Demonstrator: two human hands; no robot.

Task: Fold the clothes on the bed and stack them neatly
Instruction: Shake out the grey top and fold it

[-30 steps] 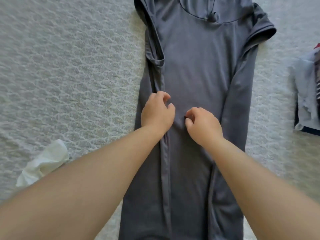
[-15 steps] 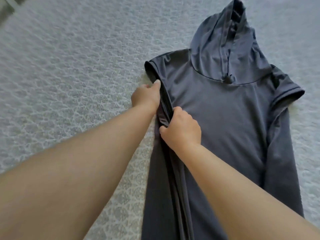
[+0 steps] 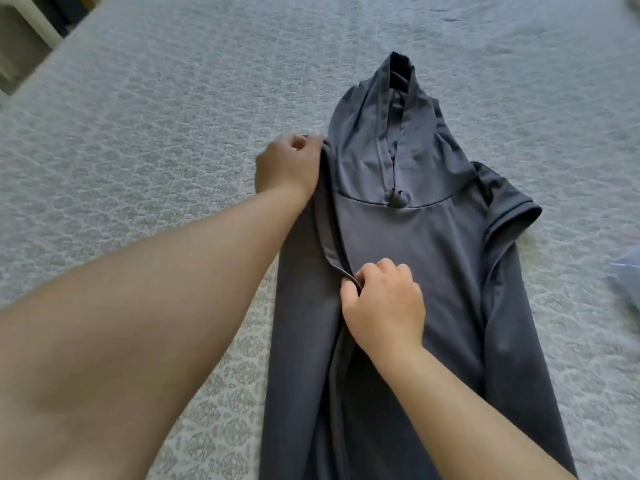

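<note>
A dark grey hooded garment (image 3: 408, 244) lies flat on the bed, hood pointing away from me, with both sleeves folded in along its sides. My left hand (image 3: 287, 164) grips the garment's left shoulder edge beside the hood. Lower down, my right hand (image 3: 384, 303) pinches the folded left edge of the fabric at chest height. A raised fold of cloth runs between the two hands. The garment's lower part runs out of the frame at the bottom.
The bed (image 3: 138, 140) has a pale grey patterned cover. A light blue cloth (image 3: 628, 271) shows at the right edge. At the top left the bed's edge meets white furniture (image 3: 34, 22).
Both hands have moved up from the garment's middle to its left shoulder area. My left hand now reaches the shoulder by the hood; my view has tilted up, showing the whole hood.
</note>
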